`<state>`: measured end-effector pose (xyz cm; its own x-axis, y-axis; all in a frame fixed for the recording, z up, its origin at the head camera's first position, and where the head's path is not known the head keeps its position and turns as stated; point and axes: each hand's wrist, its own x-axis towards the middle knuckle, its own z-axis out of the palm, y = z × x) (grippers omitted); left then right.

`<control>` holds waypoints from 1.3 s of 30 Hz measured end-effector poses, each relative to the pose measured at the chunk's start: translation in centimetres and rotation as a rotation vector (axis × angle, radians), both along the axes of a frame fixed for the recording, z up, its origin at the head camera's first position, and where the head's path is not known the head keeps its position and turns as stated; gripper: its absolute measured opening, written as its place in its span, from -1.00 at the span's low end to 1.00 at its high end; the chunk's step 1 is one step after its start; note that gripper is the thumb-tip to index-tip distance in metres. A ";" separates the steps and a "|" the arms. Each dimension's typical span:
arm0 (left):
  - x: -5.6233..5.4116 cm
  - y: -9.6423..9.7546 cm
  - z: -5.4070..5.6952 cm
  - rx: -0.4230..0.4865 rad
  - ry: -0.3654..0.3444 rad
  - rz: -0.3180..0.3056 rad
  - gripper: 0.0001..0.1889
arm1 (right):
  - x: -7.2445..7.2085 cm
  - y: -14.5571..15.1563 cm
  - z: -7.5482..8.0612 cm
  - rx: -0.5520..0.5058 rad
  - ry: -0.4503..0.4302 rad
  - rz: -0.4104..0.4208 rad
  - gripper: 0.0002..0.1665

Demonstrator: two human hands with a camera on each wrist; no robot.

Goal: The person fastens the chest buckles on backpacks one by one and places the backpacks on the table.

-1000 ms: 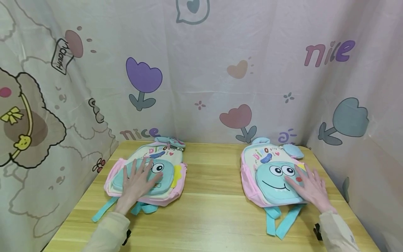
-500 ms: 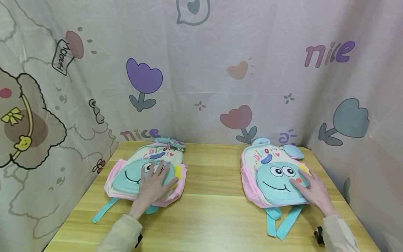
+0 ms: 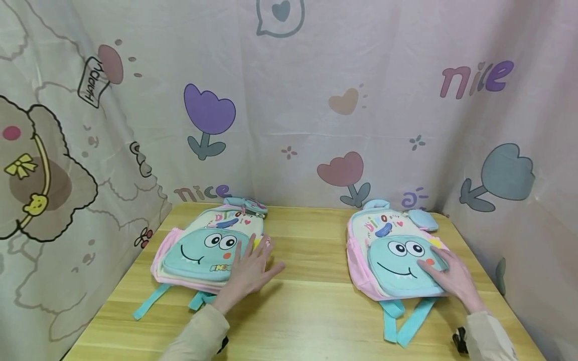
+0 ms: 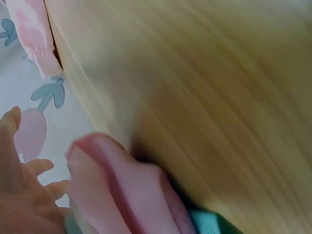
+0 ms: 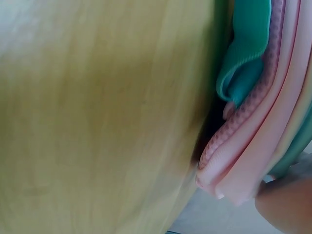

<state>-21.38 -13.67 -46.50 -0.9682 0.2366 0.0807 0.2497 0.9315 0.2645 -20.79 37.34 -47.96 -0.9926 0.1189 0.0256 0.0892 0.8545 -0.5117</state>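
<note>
Two children's backpacks with a turquoise cartoon-face pocket lie face up on the table. My left hand (image 3: pixel 248 273), fingers spread, is over the right side of the left backpack (image 3: pixel 198 250). Its thumb points off past the bag's edge. In the left wrist view the fingers show beside the bag's pink side panel (image 4: pixel 131 190). At the right backpack (image 3: pixel 393 268), my right hand (image 3: pixel 456 281) lies along the right edge of the front pocket, thumb and fingers apart. The right wrist view shows the pink side panel (image 5: pixel 258 146) and only a bit of that hand.
Turquoise straps (image 3: pixel 408 321) trail from the bags toward the front of the wooden table (image 3: pixel 302 316). Small pouches (image 3: pixel 423 219) hang at the bags' upper right corners. A printed curtain (image 3: pixel 280 100) encloses the back and sides.
My left hand has moved right across the left backpack, from its front pocket to its right side, uncovering the printed face. My right hand has barely shifted. Both bags stay in place.
</note>
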 end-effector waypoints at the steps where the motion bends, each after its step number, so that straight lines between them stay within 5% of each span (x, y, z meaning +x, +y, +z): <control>1: 0.0 0.3 0.0 0.006 -0.001 -0.010 -0.18 | 0.0 0.0 0.1 -0.006 -0.004 -0.001 0.06; 19: 0.0 4.9 -0.4 0.067 0.009 -0.219 -0.23 | 0.8 -0.8 -0.3 -0.081 0.007 0.120 -0.01; 39: -0.6 7.3 -0.8 0.107 -0.098 -0.416 -0.30 | 0.9 -3.4 -0.6 -0.183 0.040 0.250 -0.12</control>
